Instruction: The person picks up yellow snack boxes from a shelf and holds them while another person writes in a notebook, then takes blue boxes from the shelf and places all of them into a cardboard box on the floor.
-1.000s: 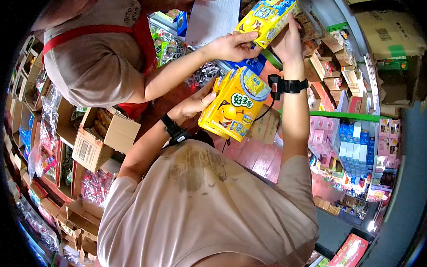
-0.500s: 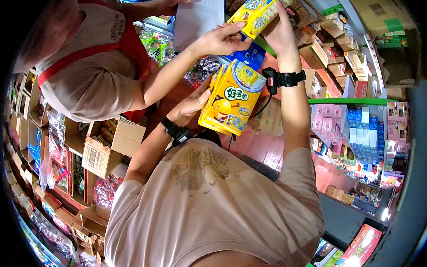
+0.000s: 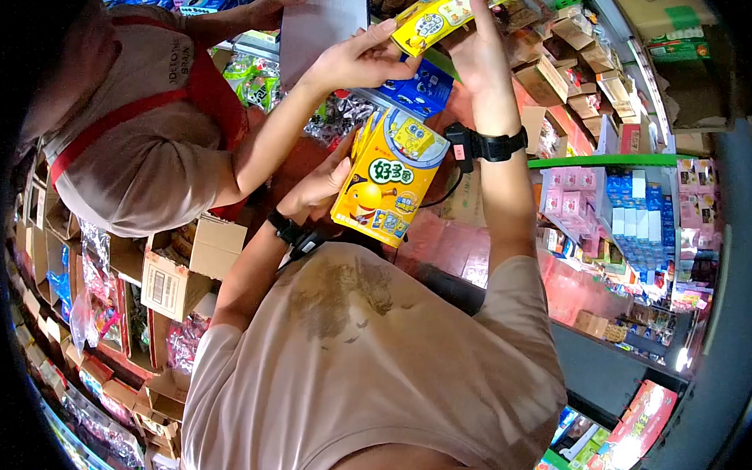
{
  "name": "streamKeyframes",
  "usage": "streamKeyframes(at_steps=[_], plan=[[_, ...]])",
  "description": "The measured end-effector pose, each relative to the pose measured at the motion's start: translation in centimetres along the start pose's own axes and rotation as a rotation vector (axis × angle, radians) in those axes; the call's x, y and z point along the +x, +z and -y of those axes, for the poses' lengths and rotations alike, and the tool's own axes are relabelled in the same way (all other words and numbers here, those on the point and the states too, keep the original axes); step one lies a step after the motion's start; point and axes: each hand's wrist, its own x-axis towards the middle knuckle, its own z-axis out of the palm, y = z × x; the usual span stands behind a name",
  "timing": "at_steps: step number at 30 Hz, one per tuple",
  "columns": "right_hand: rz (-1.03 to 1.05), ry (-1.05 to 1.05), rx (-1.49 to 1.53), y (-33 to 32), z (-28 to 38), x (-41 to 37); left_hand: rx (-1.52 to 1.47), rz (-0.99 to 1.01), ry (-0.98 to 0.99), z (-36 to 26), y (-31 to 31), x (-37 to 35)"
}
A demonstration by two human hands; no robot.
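My left hand [image 3: 326,182] grips a small stack of yellow snack boxes [image 3: 386,186], front face up, held in front of my chest. Higher up, my right hand [image 3: 486,61] has hold of another yellow snack box [image 3: 440,18], its thumb along the near side and its other fingers partly hidden behind it. A co-worker's hand [image 3: 357,62] reaches in from the left, thumb right at the left end of that upper box. Blue boxes [image 3: 418,89] lie just beyond the stack.
Beside me on the left stands a co-worker in a red apron [image 3: 223,97], holding a flat pale board [image 3: 325,26]. Open cartons [image 3: 175,282] line the left side. Shelves with pink boxes [image 3: 572,200] and more cartons [image 3: 555,80] stand at the right.
The upper box has tilted to show a narrower side. The co-worker's hand has drawn slightly left along it. The stack has shifted slightly left in view, still in my left hand.
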Motion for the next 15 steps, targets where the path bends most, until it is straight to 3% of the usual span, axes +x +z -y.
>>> streamKeyframes(at_steps=[9, 15], plan=[[0.07, 0.028, 0.045, -1.6, -0.5, 0.4, -0.026, 0.01, -0.004, 0.1, -0.4, -0.4], [0.08, -0.065, 0.002, -0.6, -0.2, -0.3, -0.01, -0.011, 0.005, 0.2, -0.8, -0.2]])
